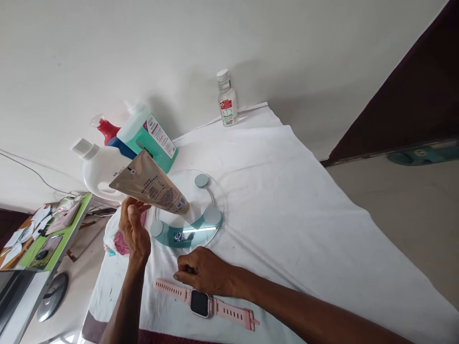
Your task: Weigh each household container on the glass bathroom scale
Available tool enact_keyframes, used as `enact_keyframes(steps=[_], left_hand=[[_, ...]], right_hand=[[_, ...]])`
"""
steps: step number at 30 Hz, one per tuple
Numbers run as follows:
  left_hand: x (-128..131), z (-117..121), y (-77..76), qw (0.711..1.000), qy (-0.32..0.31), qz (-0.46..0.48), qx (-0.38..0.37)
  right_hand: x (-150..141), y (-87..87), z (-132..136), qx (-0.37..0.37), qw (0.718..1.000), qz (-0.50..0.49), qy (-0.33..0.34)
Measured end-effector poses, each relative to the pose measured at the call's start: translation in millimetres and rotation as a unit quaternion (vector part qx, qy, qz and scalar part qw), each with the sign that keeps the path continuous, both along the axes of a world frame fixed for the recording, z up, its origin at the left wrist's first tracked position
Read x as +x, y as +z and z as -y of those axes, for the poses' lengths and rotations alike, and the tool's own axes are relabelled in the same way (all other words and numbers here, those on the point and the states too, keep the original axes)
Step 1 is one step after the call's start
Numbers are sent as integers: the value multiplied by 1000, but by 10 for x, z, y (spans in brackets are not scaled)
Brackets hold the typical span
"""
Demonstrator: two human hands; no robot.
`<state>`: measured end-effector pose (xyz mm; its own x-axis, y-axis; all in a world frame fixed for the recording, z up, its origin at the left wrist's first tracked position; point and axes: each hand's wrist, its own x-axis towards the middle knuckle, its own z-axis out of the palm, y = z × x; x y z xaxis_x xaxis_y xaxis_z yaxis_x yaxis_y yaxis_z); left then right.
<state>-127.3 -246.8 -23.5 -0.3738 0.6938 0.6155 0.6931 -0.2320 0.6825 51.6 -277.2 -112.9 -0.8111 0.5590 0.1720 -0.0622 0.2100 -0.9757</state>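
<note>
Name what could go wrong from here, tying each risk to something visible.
The tube points narrow end down at the glass scale; the left hand beside it could tip it over. The right hand, close to the scale's near edge, might bump it and disturb the reading. The pink-strapped watch lies beside that hand and may get knocked.

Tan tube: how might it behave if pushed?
The tan tube might tip easily, its broad end above a narrow base. Its sides may give when squeezed, as they taper to a flattened end. The glossy glass scale beneath could let it slide.
</note>
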Motion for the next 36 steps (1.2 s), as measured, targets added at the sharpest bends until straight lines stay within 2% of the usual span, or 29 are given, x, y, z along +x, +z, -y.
enact_keyframes(steps=[3, 6, 9, 12, 18, 28, 31, 34, 36], left_hand=[[-111, 150, -276, 996, 15, 79, 29], [-186, 269, -496, 990, 71, 120, 18], [-228, 322, -617, 985, 100, 139, 3], [-269, 323, -660, 985, 102, 135, -11], [-311, 309, -683, 983, 110, 138, -45], [-254, 315, -676, 987, 109, 105, -59], [-187, 301, -564, 996, 63, 51, -48], [-70, 218, -383, 998, 3, -41, -45], [29, 119, -262, 994, -9, -89, -56]], right_hand=[[4, -1, 0, 17, 1000, 14, -5], [-2, -16, 4, 29, 999, 14, -8], [-8, -28, 6, 26, 1000, 10, -12], [-8, -31, 6, 17, 1000, 1, -12], [-11, -40, 16, 17, 1000, -2, -16], [-3, -17, 5, 21, 1000, 10, -13], [6, 11, 2, 18, 1000, 13, -8], [16, 34, -4, 13, 1000, 17, 0], [19, 40, -7, 9, 1000, 22, 4]])
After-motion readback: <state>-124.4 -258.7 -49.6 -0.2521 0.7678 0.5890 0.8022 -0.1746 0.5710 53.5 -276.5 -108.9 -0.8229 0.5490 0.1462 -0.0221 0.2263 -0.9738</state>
